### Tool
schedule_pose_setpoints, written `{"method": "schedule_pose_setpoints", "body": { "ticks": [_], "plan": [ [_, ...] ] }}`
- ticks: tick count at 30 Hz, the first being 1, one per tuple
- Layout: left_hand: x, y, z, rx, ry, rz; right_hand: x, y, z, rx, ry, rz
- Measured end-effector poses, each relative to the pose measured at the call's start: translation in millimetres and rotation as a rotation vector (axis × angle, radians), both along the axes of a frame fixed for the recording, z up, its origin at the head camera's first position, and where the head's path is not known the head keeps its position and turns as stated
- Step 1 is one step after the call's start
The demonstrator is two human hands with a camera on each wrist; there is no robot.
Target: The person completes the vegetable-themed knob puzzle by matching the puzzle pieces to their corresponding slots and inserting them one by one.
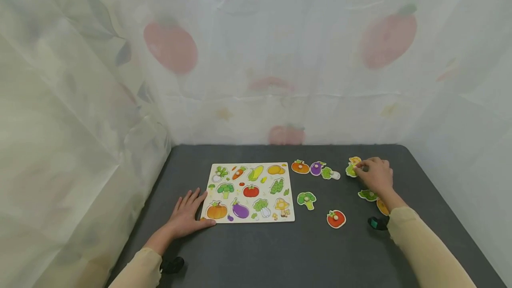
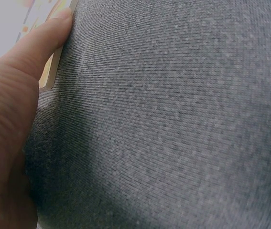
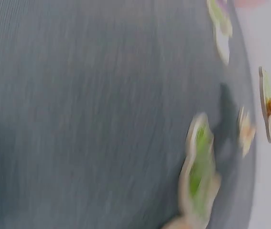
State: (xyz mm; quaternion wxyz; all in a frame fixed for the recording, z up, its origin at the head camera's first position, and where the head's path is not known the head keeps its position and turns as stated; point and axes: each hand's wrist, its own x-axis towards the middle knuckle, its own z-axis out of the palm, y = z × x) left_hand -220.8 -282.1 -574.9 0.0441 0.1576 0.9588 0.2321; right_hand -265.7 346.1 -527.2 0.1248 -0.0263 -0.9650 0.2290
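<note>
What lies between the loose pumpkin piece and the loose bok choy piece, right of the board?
The eggplant piece lies between the pumpkin piece and the bok choy piece; the head view shows this.

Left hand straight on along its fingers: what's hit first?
Probably the puzzle board, at its left edge; the left hand touches its near-left corner. Height is unclear, so it might skim over instead.

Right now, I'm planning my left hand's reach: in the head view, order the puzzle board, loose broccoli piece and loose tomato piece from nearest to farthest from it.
From the left hand:
1. Puzzle board: touching the hand, on its right.
2. Broccoli piece: just beyond the board's right edge.
3. Tomato piece: farther right, closer to the person.
</note>
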Motion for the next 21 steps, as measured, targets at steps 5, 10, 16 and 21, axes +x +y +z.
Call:
{"method": "schedule_pose_setpoints", "body": {
  "ticks": [5,10,16,21],
  "plan": [
    [-2.5,-5,-9.2,0.012,0.018,-0.019,-13.6,-38,7.7,-0.008,0.04,0.077],
    [-3.5,-6,-11.3,0.007,0.024,-0.024,-25.9,-76,11.1,-0.024,0.059,0.147],
    [-1.1,-1,1.9,-0.045,-0.017,-0.002,-39.9,-117,10.5,-0.039,0.034,0.198],
    [-0.8,-2,-2.9,0.001,0.012,-0.015,-45.6,-149,9.9,-0.059,0.036,0.243]
  ]
}}
